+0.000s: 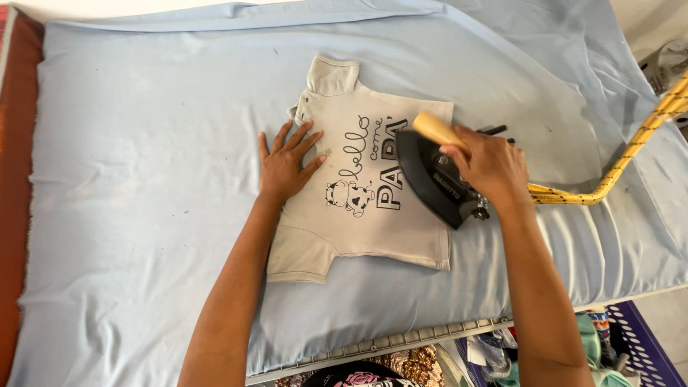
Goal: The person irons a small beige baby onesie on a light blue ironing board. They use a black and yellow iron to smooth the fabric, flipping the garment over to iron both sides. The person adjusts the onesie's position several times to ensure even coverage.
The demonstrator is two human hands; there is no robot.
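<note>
Two bare hands work over a small beige short-sleeved cotton shirt (358, 193) with a dark print on its front; the shirt lies flat near the middle of a pale blue cloth-covered ironing table (143, 215), its collar pointing to the far side and its hem toward the person. The left hand (285, 166) rests palm down with fingers spread on the shirt's left shoulder, near the collar, pressing the fabric flat and gripping nothing. The right hand (491, 170) is closed around the light wooden handle (436, 130) of a heavy black flat iron (433, 183); the handle's end sticks out past the thumb; the iron's soleplate sits on the right part of the shirt, covering the edge of the print and reaching just past the shirt's right side. A yellow braided cord (631, 147) runs from behind the right hand, along the cloth, then bends up and off the right edge of the view. The blue cloth shows creases and folds along its far and right sides; a rust-brown padded strip (18, 143) borders the table on the left. Below the near edge, a white wire rack (401, 340) shows; beside it stands a purple perforated plastic basket (648, 344) with mixed coloured clothes (595, 351) inside.
</note>
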